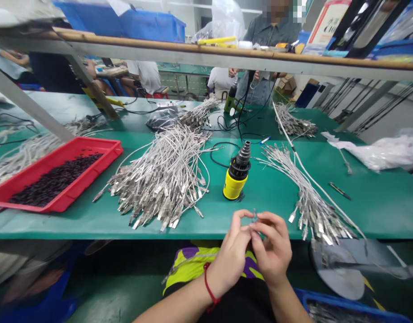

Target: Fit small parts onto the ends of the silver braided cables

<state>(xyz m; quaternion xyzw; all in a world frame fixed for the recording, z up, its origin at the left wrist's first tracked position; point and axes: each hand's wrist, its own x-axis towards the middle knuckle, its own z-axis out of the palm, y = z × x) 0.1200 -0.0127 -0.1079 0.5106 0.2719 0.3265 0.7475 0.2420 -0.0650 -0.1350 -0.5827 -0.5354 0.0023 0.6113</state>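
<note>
left hand [230,255]: thumb and forefinger pinched on a tiny metal connector piece [254,216], held just past the near edge of the bench [260,193], above the lap. Red cord on that wrist.

right hand [273,249]: fingers curled in tight on the same little piece from the other side, so both hands are clamped on it together. Can't tell whether a cable is attached, it's too small.

big pile [162,179]: huge tangle of short white cables with metal ends, left of centre on the bench. My guess is that's the stock waiting, so plenty left.

smaller bundle [307,202]: neater fan of the same cables on the right, ends pointing at the person. Looks like the finished lot, but that's a judgement.

yellow tool [236,172]: stands upright between the two heaps, nobody touching it.

red tray [58,172]: far left, full of small dark bits.

co-worker [263,54]: across the bench, holding another tool.
</note>
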